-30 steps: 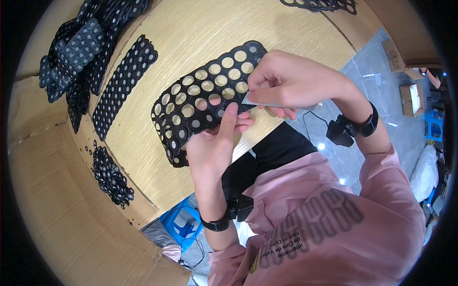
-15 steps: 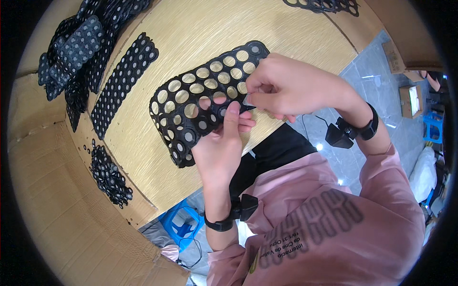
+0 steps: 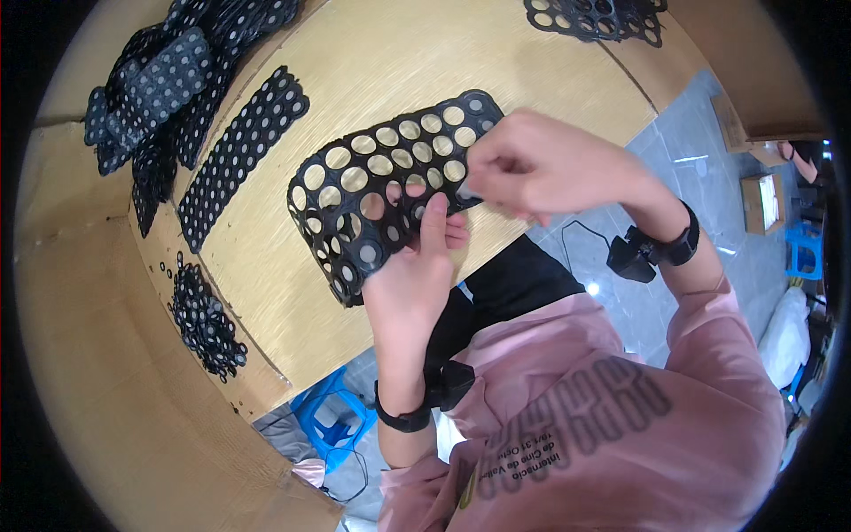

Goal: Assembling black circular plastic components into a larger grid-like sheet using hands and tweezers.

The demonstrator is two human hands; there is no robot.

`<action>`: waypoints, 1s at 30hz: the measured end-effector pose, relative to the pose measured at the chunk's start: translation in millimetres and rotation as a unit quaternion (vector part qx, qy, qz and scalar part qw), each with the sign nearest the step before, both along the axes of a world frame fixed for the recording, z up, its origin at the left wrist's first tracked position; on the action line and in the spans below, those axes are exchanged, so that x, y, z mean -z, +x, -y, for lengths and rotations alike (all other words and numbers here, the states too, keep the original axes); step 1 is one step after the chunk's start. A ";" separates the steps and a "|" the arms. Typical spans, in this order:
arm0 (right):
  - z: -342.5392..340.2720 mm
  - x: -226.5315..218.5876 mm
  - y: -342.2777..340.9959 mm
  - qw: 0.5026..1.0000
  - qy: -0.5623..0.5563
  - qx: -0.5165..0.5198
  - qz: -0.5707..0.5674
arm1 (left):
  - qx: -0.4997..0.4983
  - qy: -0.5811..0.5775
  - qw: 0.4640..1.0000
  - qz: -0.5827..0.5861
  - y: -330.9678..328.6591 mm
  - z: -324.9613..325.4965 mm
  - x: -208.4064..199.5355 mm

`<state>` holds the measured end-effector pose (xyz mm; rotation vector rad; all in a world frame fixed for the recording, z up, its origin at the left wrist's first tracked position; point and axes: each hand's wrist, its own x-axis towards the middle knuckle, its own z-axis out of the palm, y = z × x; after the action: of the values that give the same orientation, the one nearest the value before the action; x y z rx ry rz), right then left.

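Note:
A black perforated sheet lies bent over the table in front of me. Most of its round holes are punched through; some along the near edge and at the far right corner still hold grey discs. My left hand grips its near edge, thumb on top and fingers underneath, with fingertips showing through the holes. At the sheet's right end, my right hand is closed in a pinch. Something small and pale shows at its fingertips, too small to name.
To the left lies a strip of unpunched black sheet, beside a heap of similar sheets. Small black rings are piled at the table's left edge. Emptied sheets lie at the far right. A blue stool stands below.
The whole view has shifted slightly. My right hand has drawn a little away from the sheet's right end, still pinched. My left hand keeps its hold on the sheet.

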<state>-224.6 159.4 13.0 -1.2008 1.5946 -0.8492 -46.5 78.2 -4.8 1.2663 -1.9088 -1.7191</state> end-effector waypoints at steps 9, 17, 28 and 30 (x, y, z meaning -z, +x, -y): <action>-6.3 -0.9 -7.9 0.995 0.037 0.048 0.085 | -0.009 -0.130 0.989 -0.071 -10.6 -5.0 -3.4; -10.2 -1.7 -10.4 0.993 0.019 0.034 0.109 | 0.013 0.087 0.995 -0.038 -15.8 8.2 -12.5; -11.3 6.2 -16.7 0.996 -0.012 -0.011 0.090 | 0.067 0.066 0.994 0.064 -22.0 5.2 -21.5; -10.4 4.4 -16.1 0.996 -0.004 -0.010 0.085 | 0.056 0.064 0.995 0.058 -22.5 4.0 -22.4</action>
<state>-240.7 169.9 8.6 -1.1188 1.4414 -0.9210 -68.9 74.1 17.6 1.3569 -1.9968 -1.8898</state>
